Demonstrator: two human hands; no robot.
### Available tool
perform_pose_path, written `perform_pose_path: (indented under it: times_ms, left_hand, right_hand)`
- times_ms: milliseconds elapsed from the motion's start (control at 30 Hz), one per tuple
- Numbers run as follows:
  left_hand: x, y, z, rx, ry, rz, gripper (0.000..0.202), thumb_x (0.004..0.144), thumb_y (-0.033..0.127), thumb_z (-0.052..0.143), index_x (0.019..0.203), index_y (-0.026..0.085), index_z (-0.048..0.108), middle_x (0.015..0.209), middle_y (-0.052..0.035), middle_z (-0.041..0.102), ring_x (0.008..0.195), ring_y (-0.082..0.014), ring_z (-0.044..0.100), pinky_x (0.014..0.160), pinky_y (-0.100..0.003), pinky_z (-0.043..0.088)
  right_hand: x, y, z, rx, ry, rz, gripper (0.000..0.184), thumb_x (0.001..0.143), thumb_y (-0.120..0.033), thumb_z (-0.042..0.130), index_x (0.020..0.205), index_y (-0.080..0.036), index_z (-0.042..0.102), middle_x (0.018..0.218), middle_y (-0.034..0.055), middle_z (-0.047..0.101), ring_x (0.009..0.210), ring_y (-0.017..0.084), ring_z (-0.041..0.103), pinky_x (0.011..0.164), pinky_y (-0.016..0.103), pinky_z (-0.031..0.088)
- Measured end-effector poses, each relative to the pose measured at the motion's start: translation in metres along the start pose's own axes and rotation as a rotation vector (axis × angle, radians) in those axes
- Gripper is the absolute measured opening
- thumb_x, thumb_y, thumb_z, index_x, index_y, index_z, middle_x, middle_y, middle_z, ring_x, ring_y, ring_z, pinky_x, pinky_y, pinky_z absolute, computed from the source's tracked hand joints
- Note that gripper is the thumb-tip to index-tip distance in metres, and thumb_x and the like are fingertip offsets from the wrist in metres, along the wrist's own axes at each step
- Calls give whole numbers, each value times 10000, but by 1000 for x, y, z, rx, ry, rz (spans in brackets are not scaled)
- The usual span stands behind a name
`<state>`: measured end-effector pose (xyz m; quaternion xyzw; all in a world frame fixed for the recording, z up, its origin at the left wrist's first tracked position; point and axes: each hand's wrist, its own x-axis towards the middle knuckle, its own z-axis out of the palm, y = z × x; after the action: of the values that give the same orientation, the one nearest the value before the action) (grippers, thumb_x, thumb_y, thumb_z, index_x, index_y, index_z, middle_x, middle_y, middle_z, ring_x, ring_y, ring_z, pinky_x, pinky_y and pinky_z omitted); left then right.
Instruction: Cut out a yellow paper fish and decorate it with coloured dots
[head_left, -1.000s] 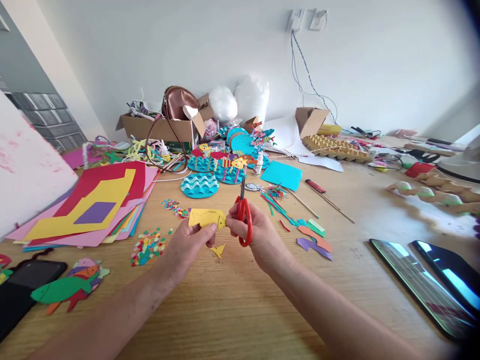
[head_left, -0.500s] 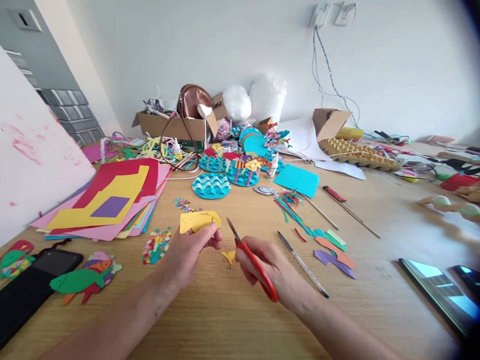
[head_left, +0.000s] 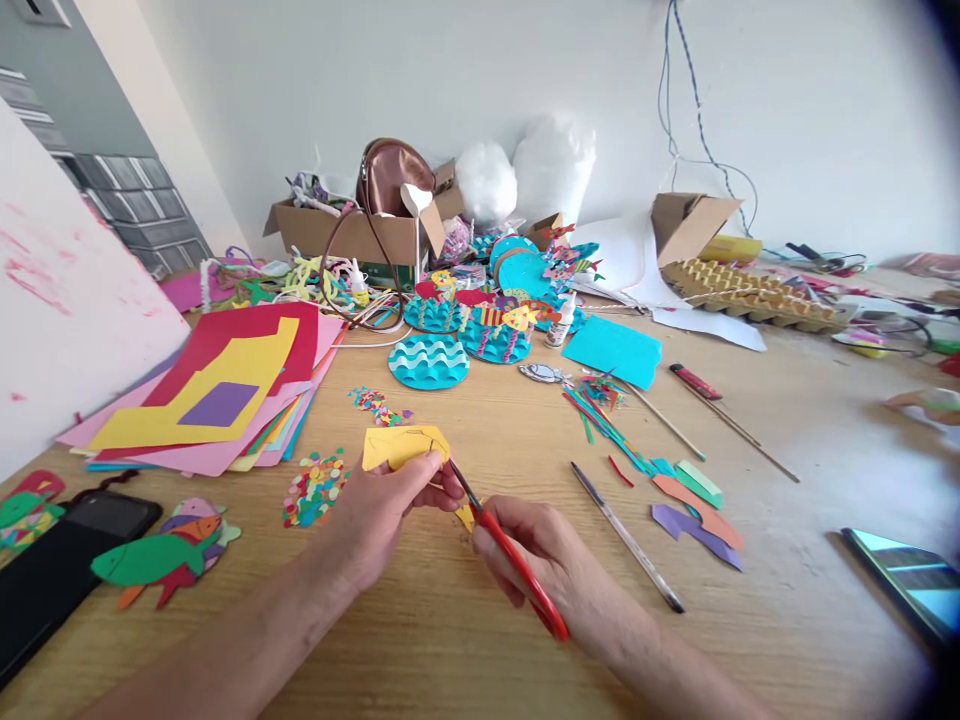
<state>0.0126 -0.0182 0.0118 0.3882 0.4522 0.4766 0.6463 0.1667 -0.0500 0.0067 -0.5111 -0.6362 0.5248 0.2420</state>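
Note:
Between thumb and fingers, my left hand (head_left: 394, 505) pinches a piece of yellow paper (head_left: 390, 446) with a drawn outline on it. Red-handled scissors (head_left: 517, 560) are gripped in my right hand (head_left: 536, 545), their blades pointing up and left. The blade tips meet the right edge of the yellow paper, close to my left fingertips. Under the blades a small yellow scrap (head_left: 466, 516) lies on the table, partly hidden. To the right of my right hand lies a pen (head_left: 626, 535).
Coloured sheets (head_left: 217, 385) are stacked at left, near paper fish (head_left: 150, 555) and a black phone (head_left: 67, 570). Paper dots (head_left: 315, 488) lie left of my hands. Blue wavy discs (head_left: 427, 361) and a turquoise sheet (head_left: 615, 350) sit farther back. Another person's hand (head_left: 922, 402) shows at right.
My right hand has brought the scissors' blades up to the yellow paper's edge; before, they were apart from it. The view has shifted slightly.

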Motion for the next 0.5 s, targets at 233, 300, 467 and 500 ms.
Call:
perform_pose_path:
  times_ms: [233, 300, 467, 500]
  left_hand:
    - [-1, -2, 2, -21, 7, 1, 122, 640, 264, 622, 644, 144, 638, 601, -14, 623, 576, -128, 565, 536, -233, 476]
    - [-1, -2, 2, -27, -2, 9, 119, 643, 264, 620, 643, 146, 635, 598, -10, 620, 572, -126, 560, 533, -233, 470]
    - [-2, -1, 1, -41, -4, 10, 129, 635, 270, 626, 642, 141, 633, 600, -12, 618, 572, -128, 560, 532, -236, 466]
    - [-2, -2, 1, -45, -5, 9, 132, 634, 271, 629, 644, 139, 634, 602, -14, 620, 574, -129, 561, 534, -238, 468]
  right_hand:
    - [1, 4, 2, -18, 34, -28, 302, 802, -349, 437, 549, -196, 379, 434, -60, 379, 426, 73, 323, 425, 219, 212]
    - [2, 5, 3, -22, 41, -34, 310, 806, -355, 436, 546, -196, 381, 428, -60, 377, 421, 72, 318, 422, 220, 209]
    - [1, 7, 4, 18, 44, -13, 313, 797, -375, 463, 551, -196, 390, 426, -69, 363, 408, 67, 307, 411, 215, 207]
    - [1, 7, 4, 20, 47, -10, 316, 798, -383, 462, 553, -195, 395, 427, -69, 364, 407, 67, 307, 410, 215, 206]
